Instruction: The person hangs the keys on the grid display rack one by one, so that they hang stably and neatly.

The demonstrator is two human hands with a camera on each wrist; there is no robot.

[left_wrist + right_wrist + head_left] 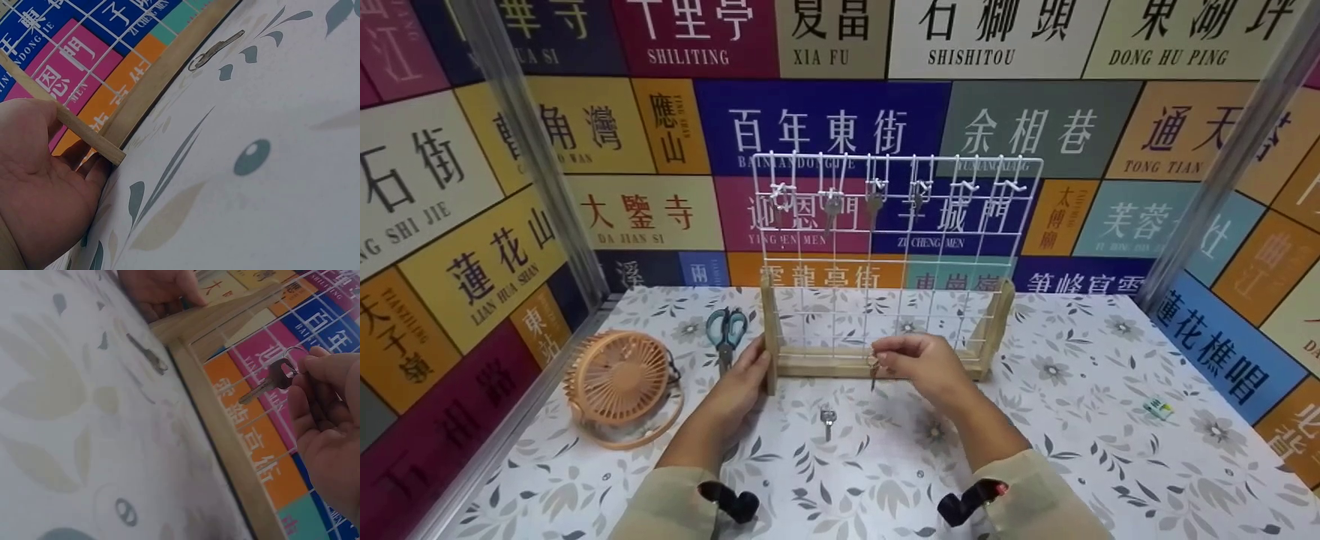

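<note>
My right hand [922,364] pinches the ring of a key [267,387] between thumb and fingertips. The key hangs blade down in front of the lower part of a white wire grid rack [900,260]. At the rack's left end, my left hand [53,180] holds the upright of its wooden stand [84,132], some fingers hidden behind the wood. Several keys [832,206] hang from white hooks along the upper grid; the two rightmost hooks [1011,187] hold no key. Another key [829,424] with a ring lies on the table in front of the stand.
An orange fan [622,375] stands at the left of the flower-patterned table [885,472]. Blue-handled scissors [726,330] lie behind my left hand. A small green-and-white item [1158,407] sits at the right. Printed panels [825,127] rise behind the table.
</note>
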